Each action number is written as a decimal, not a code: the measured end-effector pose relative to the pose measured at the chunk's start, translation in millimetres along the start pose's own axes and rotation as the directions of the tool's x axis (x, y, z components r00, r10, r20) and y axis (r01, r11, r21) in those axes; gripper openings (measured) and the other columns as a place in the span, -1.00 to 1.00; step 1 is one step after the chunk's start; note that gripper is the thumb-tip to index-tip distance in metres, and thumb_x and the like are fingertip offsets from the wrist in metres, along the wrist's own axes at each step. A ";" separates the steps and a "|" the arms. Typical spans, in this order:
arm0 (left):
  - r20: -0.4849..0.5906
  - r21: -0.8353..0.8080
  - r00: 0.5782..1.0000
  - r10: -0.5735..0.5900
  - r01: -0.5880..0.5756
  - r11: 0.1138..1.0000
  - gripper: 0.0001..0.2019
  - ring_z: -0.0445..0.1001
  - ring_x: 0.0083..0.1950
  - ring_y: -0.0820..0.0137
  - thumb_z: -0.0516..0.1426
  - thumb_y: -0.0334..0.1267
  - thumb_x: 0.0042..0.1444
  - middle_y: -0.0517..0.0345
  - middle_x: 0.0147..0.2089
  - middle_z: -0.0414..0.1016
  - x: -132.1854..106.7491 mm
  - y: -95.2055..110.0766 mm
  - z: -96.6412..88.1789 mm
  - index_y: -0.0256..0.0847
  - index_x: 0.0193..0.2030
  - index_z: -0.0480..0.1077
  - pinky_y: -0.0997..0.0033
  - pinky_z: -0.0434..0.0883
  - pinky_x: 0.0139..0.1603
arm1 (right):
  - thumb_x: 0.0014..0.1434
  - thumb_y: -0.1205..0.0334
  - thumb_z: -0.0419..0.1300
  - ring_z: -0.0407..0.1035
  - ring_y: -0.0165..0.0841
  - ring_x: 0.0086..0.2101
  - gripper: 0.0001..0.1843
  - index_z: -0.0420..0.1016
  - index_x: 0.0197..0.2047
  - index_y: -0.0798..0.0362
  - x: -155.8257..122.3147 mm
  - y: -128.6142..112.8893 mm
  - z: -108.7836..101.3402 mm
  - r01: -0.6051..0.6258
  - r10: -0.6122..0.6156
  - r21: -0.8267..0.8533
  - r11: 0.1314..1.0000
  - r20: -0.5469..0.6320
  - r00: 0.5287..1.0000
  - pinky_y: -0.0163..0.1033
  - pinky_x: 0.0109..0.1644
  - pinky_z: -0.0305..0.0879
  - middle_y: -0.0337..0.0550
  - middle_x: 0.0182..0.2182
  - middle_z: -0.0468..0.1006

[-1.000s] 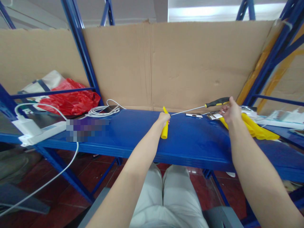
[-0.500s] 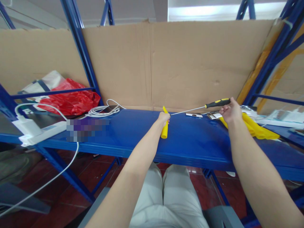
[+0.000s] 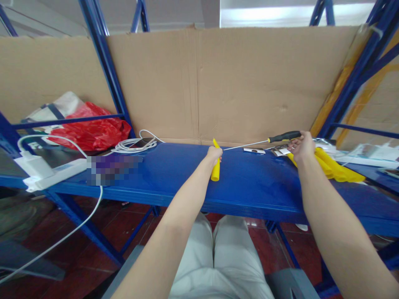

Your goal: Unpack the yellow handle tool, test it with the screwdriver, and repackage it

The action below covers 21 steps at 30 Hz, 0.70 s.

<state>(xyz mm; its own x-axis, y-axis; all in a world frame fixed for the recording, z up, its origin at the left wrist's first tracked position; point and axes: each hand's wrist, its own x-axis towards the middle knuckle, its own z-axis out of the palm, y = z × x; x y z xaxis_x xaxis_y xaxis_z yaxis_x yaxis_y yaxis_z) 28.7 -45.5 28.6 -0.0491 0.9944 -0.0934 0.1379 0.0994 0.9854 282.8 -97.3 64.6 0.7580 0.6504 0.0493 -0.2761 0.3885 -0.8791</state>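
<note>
My left hand [image 3: 215, 154] is closed around a yellow tube-like piece [image 3: 215, 172]. Its wide hollow-looking end points toward me, and a narrower end sticks out above my fist. In my right hand [image 3: 301, 147] is the butt end of a long screwdriver [image 3: 283, 136], gripped by the fingers. The screwdriver has a black handle and a thin metal shaft, which runs left to the yellow piece at my left fist. My fingers hide where its tip meets the piece. Several more yellow pieces [image 3: 339, 168] lie just right of my right hand.
Both hands are above a blue metal shelf [image 3: 174, 170], backed by a cardboard panel [image 3: 249, 83]. To the left are a white power strip [image 3: 62, 172], coiled white cable [image 3: 134, 146] and a red plastic bag [image 3: 96, 131]. Small packets [image 3: 280, 150] lie behind my right hand.
The screwdriver handle has turned about its axis: its yellow marks, seen before, are now out of sight. My right hand has rolled slightly with it. My left hand stays in place.
</note>
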 end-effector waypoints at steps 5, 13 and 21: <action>-0.011 0.016 1.000 0.013 -0.013 1.000 -0.86 0.15 -0.64 0.58 0.03 -0.57 0.14 0.33 -0.63 0.16 0.7 -0.5 -0.2 -0.36 -0.26 0.39 0.54 0.21 -0.55 | 0.30 0.36 -0.01 -0.08 -0.54 -0.76 -0.60 0.00 -0.56 0.01 2.3 1.1 -0.1 0.015 -0.018 0.088 0.996 0.033 0.999 -0.43 -0.72 -0.07 -0.43 -0.81 -0.05; -0.026 0.025 1.000 0.010 -0.009 1.000 -0.87 0.16 -0.64 0.58 0.06 -0.56 0.13 0.32 -0.62 0.18 1.1 -0.1 -0.4 -0.35 -0.28 0.39 0.53 0.24 -0.51 | 0.38 0.34 -0.13 0.14 -0.50 -0.69 -0.64 0.23 -0.47 0.05 0.8 0.5 -1.0 -0.037 0.023 0.080 0.996 0.170 0.985 -0.43 -0.66 0.08 -0.31 -0.72 0.21; -0.014 0.024 1.000 0.020 -0.020 1.000 -0.86 0.19 -0.63 0.56 0.05 -0.56 0.13 0.32 -0.63 0.18 4.7 -2.0 -0.2 -0.38 -0.24 0.40 0.52 0.27 -0.49 | 0.22 0.18 0.13 0.10 -0.48 -0.72 -0.66 0.12 -0.54 -0.02 47.0 20.2 -12.9 0.003 -0.026 0.108 0.994 0.216 0.976 -0.35 -0.70 0.10 -0.35 -0.72 0.18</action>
<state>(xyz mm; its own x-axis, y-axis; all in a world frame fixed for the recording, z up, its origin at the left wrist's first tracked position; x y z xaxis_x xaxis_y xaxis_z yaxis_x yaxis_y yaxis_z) 28.0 -41.0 26.2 -0.0598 0.9957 -0.0714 0.1630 0.0803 0.9834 320.5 -67.3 43.1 0.6192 0.7657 0.1739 -0.3364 0.4588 -0.8224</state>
